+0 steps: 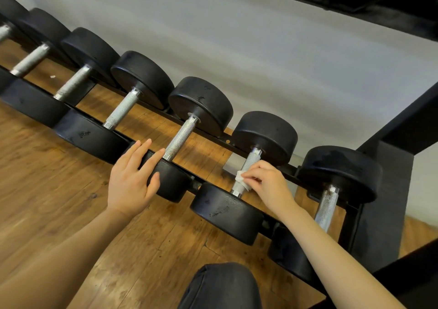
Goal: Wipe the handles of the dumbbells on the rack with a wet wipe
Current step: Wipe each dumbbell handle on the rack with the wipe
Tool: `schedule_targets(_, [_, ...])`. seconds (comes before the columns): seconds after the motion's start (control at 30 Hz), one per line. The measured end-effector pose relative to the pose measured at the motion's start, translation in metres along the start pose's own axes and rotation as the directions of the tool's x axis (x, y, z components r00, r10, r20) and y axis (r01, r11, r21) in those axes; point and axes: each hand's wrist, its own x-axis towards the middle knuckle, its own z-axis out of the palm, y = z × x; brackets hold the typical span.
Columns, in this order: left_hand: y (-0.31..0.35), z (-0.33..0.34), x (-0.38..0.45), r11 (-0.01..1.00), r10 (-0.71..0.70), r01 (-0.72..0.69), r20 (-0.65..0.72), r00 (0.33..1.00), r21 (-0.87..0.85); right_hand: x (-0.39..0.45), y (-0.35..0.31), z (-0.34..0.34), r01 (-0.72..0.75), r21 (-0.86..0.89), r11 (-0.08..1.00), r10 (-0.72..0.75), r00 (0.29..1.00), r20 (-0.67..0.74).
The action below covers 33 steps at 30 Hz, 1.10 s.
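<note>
Wiping a dumbbell handle near the rack's right end

Right hand pinches wet wipe around the handle, hiding its middle; left hand rests flat, released, on neighbouring dumbbell head.

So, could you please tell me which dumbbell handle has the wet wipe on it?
The second handle from the right end: the right hand presses the white wet wipe around it. The other handles are bare.

A gym: dumbbells line a rack.
</note>
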Motion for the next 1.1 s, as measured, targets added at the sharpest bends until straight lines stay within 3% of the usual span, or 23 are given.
schedule_targets(0.27, [0.001, 0.000, 0.001, 1.000, -0.001, 0.001, -0.002, 1.000, -0.005, -0.008, -0.001, 0.008, -0.004, 0.013, 1.000, 0.004, 1.000, 0.029])
schedule_targets(0.43, [0.001, 0.000, 0.000, 1.000, 0.000, 0.000, 0.001, 1.000, 0.000, -0.010, -0.003, 0.014, -0.057, 0.024, 0.998, 0.058, 0.996, -0.066])
schedule_targets(0.57, [0.002, -0.001, 0.000, 1.000, -0.010, 0.010, 0.000, 1.000, 0.004, -0.015, 0.001, 0.018, -0.066, 0.050, 0.997, 0.067, 0.997, -0.023])
schedule_targets(0.73, [0.002, -0.001, 0.000, 1.000, -0.007, 0.007, -0.003, 1.000, 0.001, -0.008, 0.004, 0.014, -0.115, 0.020, 0.993, 0.117, 0.973, -0.200])
schedule_targets(0.93, [0.002, -0.001, 0.000, 1.000, -0.011, 0.011, -0.004, 1.000, 0.006, -0.015, 0.003, 0.019, -0.061, 0.069, 0.996, 0.070, 0.990, -0.125])
schedule_targets(1.1, [0.002, 0.000, 0.000, 1.000, -0.011, 0.010, 0.008, 1.000, 0.003, -0.011, 0.003, 0.016, -0.129, 0.110, 0.986, 0.150, 0.966, -0.211])
